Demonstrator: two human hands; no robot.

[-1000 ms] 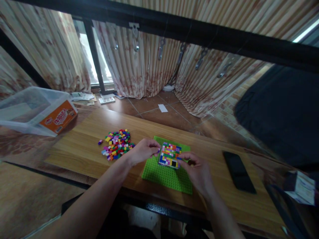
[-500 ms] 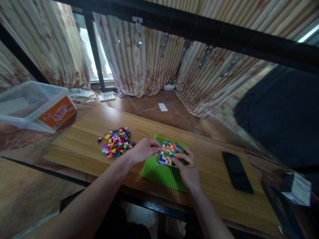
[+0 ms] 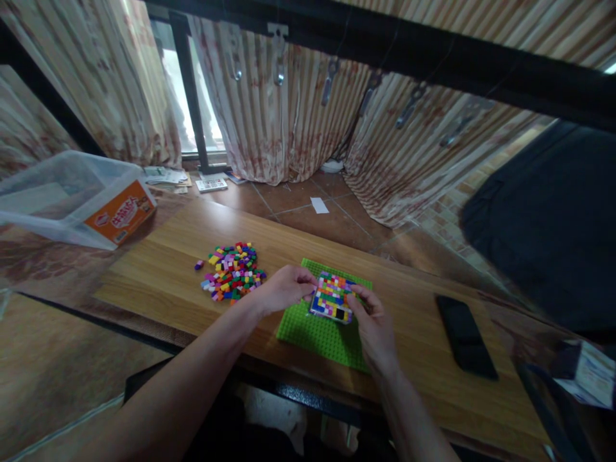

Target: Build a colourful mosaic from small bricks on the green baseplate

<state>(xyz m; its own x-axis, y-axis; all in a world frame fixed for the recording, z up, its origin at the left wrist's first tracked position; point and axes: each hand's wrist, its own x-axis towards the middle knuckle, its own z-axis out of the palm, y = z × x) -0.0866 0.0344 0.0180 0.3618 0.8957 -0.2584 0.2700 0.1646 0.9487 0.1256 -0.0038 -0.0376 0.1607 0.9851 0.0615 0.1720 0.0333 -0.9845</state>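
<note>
A block of toy bricks (image 3: pixel 332 296), mixed in colour and several layers thick, sits over the green studded baseplate (image 3: pixel 312 337). At its left edge is my left hand (image 3: pixel 290 286), thumb and fingertips pinched together. Something small and purple, seemingly a brick, shows at those fingertips, mostly covered. My right hand (image 3: pixel 375 324) grips the block's right side with curled fingers, the thumb resting near the top surface. The near row of the block, with yellow, white and black bricks, is uncovered. Whether the block is pressed onto the baseplate or just lies on it, I cannot tell.
Left of the baseplate lies a heap of loose bricks (image 3: pixel 233 273), with one purple brick (image 3: pixel 199 264) apart from it. A black phone (image 3: pixel 466 337) rests on the right of the wooden table (image 3: pixel 414 321). Beyond the left end stands a clear plastic bin (image 3: pixel 72 199).
My right fingers have drawn back from the top of the block toward its right edge, uncovering more bricks. The left hand stays pinched at the left edge. The whole view has shifted slightly.
</note>
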